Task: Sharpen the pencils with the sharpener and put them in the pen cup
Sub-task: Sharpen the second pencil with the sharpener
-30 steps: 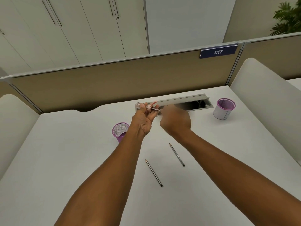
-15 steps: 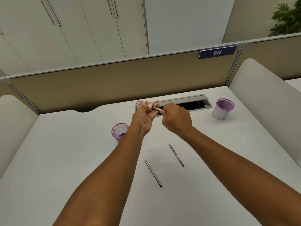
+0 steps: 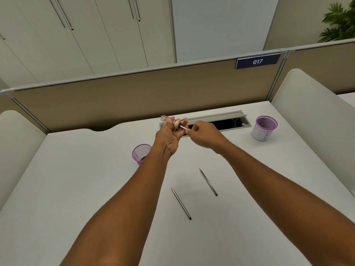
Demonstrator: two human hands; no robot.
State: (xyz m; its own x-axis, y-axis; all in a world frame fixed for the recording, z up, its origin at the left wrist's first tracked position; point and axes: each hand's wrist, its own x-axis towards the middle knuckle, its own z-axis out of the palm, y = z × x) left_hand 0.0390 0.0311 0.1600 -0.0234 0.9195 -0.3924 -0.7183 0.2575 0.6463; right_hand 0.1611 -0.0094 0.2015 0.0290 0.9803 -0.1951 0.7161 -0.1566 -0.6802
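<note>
Since a second before, your right hand (image 3: 203, 134) had rolled over while gripping the thin grey pencil (image 3: 183, 127), probably a sharpening twist. Your left hand (image 3: 170, 137) clasped the small pink-and-clear plastic sharpener (image 3: 171, 120), right of the purple mesh pen cup (image 3: 141, 153).

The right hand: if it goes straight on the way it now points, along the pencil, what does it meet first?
Probably the pink sharpener that the left hand holds. The right hand pinches a pencil whose far end enters the sharpener, so the fingers would reach it first; depth is hard to judge.
</note>
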